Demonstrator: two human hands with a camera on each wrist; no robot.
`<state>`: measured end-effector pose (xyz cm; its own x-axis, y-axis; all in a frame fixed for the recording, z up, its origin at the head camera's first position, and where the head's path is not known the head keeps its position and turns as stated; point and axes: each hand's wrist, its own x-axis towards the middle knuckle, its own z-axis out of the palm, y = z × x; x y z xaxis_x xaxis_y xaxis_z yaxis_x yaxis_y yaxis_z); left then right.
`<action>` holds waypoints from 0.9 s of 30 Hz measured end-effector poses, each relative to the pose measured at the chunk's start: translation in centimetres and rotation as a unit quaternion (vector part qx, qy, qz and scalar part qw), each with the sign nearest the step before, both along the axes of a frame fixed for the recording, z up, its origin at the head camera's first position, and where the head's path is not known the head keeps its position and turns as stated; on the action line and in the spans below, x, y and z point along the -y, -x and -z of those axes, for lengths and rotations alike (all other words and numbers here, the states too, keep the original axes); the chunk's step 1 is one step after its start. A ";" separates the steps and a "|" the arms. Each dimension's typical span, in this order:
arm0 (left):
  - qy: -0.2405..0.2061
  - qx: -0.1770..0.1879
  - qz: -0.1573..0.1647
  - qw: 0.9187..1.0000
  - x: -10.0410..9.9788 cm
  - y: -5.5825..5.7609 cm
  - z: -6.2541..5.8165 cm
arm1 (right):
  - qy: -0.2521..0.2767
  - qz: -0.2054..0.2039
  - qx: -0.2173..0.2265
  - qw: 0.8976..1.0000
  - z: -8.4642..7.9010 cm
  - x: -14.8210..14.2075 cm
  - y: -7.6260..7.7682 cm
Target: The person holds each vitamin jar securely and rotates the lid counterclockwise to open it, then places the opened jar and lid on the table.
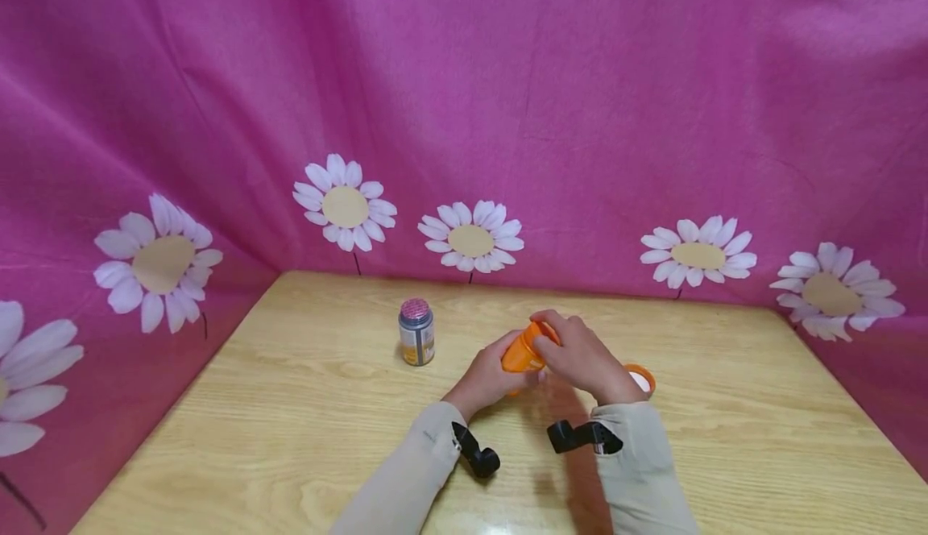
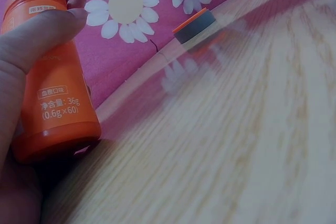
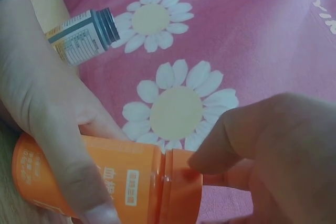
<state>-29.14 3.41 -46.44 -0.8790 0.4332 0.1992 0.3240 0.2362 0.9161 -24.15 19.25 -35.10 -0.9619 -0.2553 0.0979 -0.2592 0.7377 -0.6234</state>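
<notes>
My left hand (image 1: 487, 375) holds an orange pill bottle (image 1: 524, 354) with white printing, its fingers and thumb wrapped round the body. The bottle is tilted, top toward the upper right. At that top my right hand (image 1: 583, 356) grips the orange cap (image 3: 181, 187) between thumb and fingers. A narrow ridge shows between cap and body in the right wrist view; whether the cap is loose I cannot tell. Beside my right wrist a separate cap (image 1: 641, 379), orange-rimmed and white inside, lies on the table. In the left wrist view this loose cap (image 2: 194, 27) has a grey side.
A dark grey jar (image 1: 416, 333) with a yellow-and-white label stands upright to the left, its threaded neck bare and a pink patterned seal on top. The wooden table (image 1: 290, 438) meets a magenta flowered cloth (image 1: 580, 116) at its back and sides.
</notes>
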 end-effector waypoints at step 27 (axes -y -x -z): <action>-0.001 -0.001 0.020 1.000 0.1 -0.1 -0.1 | -0.055 0.106 0.014 0.993 0.0 -0.5 0.1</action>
